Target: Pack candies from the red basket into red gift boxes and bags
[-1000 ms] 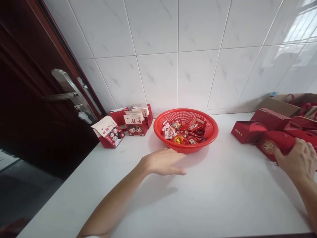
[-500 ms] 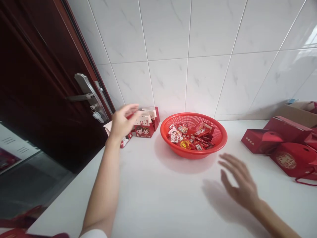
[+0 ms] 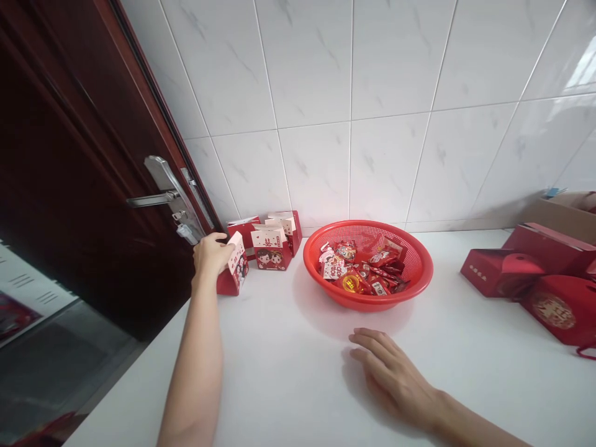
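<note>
At the table's left side my left hand [image 3: 210,256] is closed around the upper part of a small red-and-cream gift box [image 3: 236,266] with cartoon figures on its side. The box stands upright on the white table. Just beyond it are more such gift boxes [image 3: 272,249], near the wall. In front of the red plastic basket [image 3: 326,287], low over the table, is my right hand [image 3: 391,375], open and holding nothing, its fingers loosely bent. Several wrapped sweets [image 3: 356,273] lie in the basket.
Larger red boxes [image 3: 505,270] stand on the right, with a brown cardboard carton [image 3: 565,214] behind them. A tiled wall [image 3: 316,174] borders the table's back. To the left is a dark door [image 3: 93,186] with a metal handle [image 3: 153,198].
My left hand has come down onto the nearest small gift box and taken hold of it. My right hand has moved left, to the front of the basket. The view has shifted slightly.
</note>
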### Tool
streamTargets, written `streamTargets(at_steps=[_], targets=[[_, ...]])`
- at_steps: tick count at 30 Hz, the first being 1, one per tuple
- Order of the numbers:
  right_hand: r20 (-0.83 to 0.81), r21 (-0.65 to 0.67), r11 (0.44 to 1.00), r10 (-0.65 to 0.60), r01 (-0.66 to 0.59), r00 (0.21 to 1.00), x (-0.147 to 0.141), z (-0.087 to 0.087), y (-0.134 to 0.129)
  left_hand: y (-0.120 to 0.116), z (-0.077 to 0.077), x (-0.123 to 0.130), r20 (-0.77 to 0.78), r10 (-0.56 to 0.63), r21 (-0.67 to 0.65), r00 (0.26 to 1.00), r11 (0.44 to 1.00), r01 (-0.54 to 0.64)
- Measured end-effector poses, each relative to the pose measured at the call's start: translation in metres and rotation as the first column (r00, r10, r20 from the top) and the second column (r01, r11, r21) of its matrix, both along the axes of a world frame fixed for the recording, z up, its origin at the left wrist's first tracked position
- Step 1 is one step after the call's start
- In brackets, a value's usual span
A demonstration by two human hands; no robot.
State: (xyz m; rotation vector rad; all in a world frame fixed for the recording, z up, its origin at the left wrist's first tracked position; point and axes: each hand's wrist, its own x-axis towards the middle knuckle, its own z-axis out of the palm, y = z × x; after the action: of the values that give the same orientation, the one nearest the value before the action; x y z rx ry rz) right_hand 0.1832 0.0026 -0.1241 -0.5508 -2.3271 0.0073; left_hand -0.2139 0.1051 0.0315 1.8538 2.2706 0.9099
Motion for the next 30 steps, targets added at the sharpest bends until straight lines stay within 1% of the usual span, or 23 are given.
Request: streamTargets(at_steps=[1,2,3,4,7,9,11,13,14,16,18,20,22,23,24,26,28,30], targets=[[-0.009,-0.018,1.000,-0.005,0.004,1.000,-0.003,-0.001,0.001,-0.002,0.005,0.008,-0.002,0.066,0.017,0.998,0.998,-0.066],[-0.022,-0.039,0.999,-0.007,0.006,1.000,-0.005,-0.001,0.001,-0.006,0.010,0.018,-0.007,0.106,0.021,0.994,0.994,-0.106],[-0.042,-0.058,0.998,-0.006,0.003,0.999,-0.009,-0.002,0.002,-0.011,0.016,0.030,-0.009,0.121,0.023,0.993,0.992,-0.120],[-0.067,-0.079,0.997,-0.004,-0.001,0.998,-0.012,-0.003,0.002,-0.017,0.021,0.044,-0.009,0.111,0.008,0.994,0.994,-0.111],[-0.141,-0.179,0.984,-0.041,0.016,0.989,-0.022,-0.006,0.001,-0.040,0.032,0.094,0.012,-0.022,-0.061,1.000,0.998,0.023],[-0.171,-0.274,0.960,-0.099,0.049,0.980,-0.027,-0.008,-0.002,-0.055,0.031,0.127,0.060,-0.157,-0.112,0.986,0.980,0.163],[-0.190,-0.358,0.931,-0.148,0.072,0.971,-0.030,-0.009,-0.004,-0.067,0.024,0.152,0.143,-0.328,-0.109,0.934,0.932,0.344],[-0.214,-0.407,0.910,-0.179,0.079,0.960,-0.032,-0.010,-0.006,-0.077,0.016,0.171,0.251,-0.419,-0.135,0.872,0.877,0.461],[-0.230,-0.418,0.905,-0.190,0.079,0.955,-0.032,-0.009,-0.006,-0.081,0.012,0.177,0.314,-0.452,-0.165,0.835,0.840,0.517],[-0.268,-0.427,0.902,-0.199,0.069,0.943,-0.032,-0.007,-0.005,-0.088,0.007,0.187,0.419,-0.481,-0.191,0.770,0.782,0.593],[-0.308,-0.439,0.898,-0.189,0.037,0.932,-0.033,-0.003,-0.004,-0.094,0.005,0.194,0.482,-0.498,-0.197,0.721,0.740,0.643],[-0.345,-0.444,0.896,-0.168,-0.003,0.924,-0.033,0.002,-0.002,-0.099,0.005,0.198,0.523,-0.507,-0.218,0.685,0.698,0.682],[-0.373,-0.440,0.898,-0.149,-0.033,0.916,-0.033,0.007,-0.001,-0.102,0.004,0.201,0.535,-0.515,-0.242,0.670,0.667,0.705],[-0.385,-0.434,0.900,-0.144,-0.041,0.912,-0.033,0.010,0.000,-0.102,0.004,0.202,0.518,-0.526,-0.240,0.675,0.668,0.705],[-0.397,-0.426,0.903,-0.138,-0.049,0.907,-0.032,0.014,0.001,-0.102,0.003,0.203,0.487,-0.541,-0.225,0.685,0.680,0.697],[-0.416,-0.408,0.912,-0.138,-0.049,0.899,-0.028,0.020,0.003,-0.101,0.002,0.202,0.393,-0.576,-0.163,0.717,0.724,0.670],[-0.426,-0.391,0.920,-0.163,-0.019,0.890,-0.022,0.025,0.005,-0.097,0.002,0.198,0.294,-0.594,-0.080,0.749,0.765,0.639],[-0.430,-0.397,0.918,-0.206,0.021,0.879,-0.015,0.028,0.008,-0.093,0.003,0.193,0.193,-0.596,-0.010,0.779,0.793,0.609]])
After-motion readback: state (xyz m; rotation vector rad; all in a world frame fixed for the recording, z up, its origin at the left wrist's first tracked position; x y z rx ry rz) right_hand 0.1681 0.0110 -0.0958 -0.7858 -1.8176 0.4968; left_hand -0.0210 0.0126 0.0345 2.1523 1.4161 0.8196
